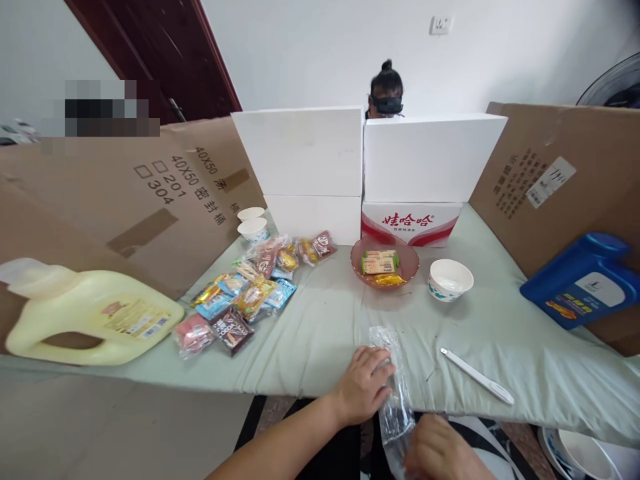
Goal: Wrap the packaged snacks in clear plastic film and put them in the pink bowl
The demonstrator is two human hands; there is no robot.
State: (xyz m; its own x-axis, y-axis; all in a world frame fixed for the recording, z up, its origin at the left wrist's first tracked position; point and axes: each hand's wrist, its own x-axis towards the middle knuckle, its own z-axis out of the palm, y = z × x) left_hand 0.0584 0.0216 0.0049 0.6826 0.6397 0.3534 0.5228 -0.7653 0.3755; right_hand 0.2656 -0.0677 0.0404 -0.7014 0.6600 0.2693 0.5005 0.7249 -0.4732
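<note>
A long clear plastic bag runs from the cloth-covered table down over its front edge. My left hand is at the bag's left side, its curled fingers and thumb on the film. At the bag's lower end, below the table edge, my right hand is closed on the plastic and slightly blurred. To the right of the bag lies a white utility knife. Beyond it stand a pink glass bowl with wrapped snacks inside and a white paper bowl.
Assorted packaged snacks lie in a pile on the left. Near the sides are a yellow jug and a blue bottle. Cardboard panels and white boxes wall the table. A person is behind the boxes.
</note>
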